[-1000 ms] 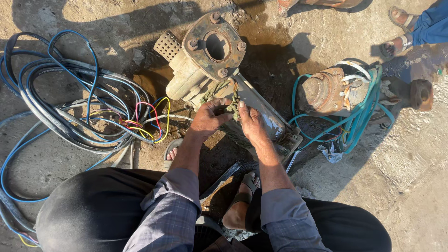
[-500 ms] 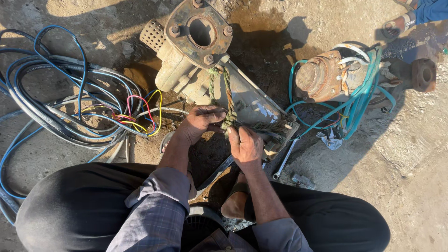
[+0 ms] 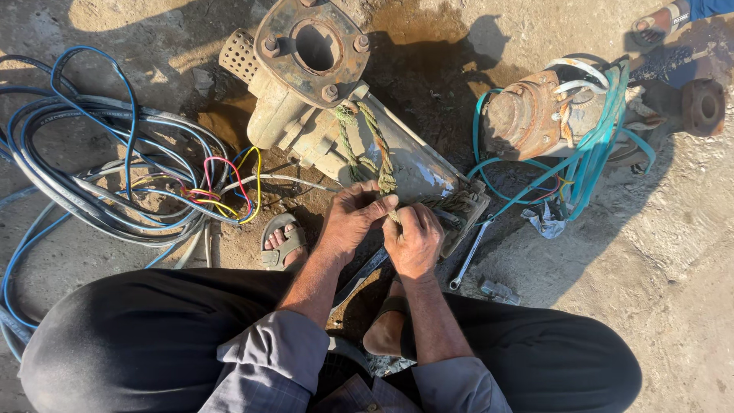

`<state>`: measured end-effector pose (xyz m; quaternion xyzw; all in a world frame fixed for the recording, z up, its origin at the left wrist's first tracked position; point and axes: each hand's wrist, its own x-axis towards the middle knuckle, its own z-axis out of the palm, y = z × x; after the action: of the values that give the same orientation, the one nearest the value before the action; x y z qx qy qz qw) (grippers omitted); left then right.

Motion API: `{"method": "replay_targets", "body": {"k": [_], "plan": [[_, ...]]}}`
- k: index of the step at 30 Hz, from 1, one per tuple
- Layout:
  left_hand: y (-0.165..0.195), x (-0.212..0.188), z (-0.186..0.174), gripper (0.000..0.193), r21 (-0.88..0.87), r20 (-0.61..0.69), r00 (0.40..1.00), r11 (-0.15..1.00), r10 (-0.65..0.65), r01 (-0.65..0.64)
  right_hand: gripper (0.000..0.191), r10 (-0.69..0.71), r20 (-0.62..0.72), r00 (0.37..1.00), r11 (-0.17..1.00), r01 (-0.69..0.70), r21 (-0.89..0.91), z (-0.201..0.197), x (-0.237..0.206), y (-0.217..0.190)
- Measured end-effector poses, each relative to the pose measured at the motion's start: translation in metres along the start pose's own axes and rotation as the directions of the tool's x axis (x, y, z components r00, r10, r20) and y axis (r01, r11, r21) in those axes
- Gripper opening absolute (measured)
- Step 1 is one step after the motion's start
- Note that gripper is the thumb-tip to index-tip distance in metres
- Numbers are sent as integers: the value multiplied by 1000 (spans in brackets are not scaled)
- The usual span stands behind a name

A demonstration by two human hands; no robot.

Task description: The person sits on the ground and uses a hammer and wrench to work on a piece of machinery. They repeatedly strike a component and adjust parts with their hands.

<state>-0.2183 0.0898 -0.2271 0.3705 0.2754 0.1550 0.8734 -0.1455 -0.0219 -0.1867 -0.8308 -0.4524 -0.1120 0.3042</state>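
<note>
Head view: we squat on sunlit, sandy ground [image 3: 673, 252]. Our left hand [image 3: 353, 216] and right hand [image 3: 414, 239] both pinch the frayed rope [image 3: 380, 157] tied around the rusty pump [image 3: 321, 92] at twelve o'clock. Coiled cables [image 3: 92, 176] lie at nine o'clock.
</note>
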Motion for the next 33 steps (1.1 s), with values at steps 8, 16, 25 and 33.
{"method": "replay_targets", "body": {"k": [8,16,25,33], "plan": [[4,6,-13,24,43,55,997,997,59,-61,18,310,455,834,634,-538,555,-13,11,37],[16,15,-26,37,-242,34,998,968,-60,66,21,245,373,895,641,-438,630,-14,54,36],[16,20,-24,32,-263,82,996,965,20,2,30,304,507,807,592,-577,563,-14,57,26],[13,17,-8,32,-245,94,991,967,96,-70,31,356,226,907,803,-421,422,5,32,33]]}}
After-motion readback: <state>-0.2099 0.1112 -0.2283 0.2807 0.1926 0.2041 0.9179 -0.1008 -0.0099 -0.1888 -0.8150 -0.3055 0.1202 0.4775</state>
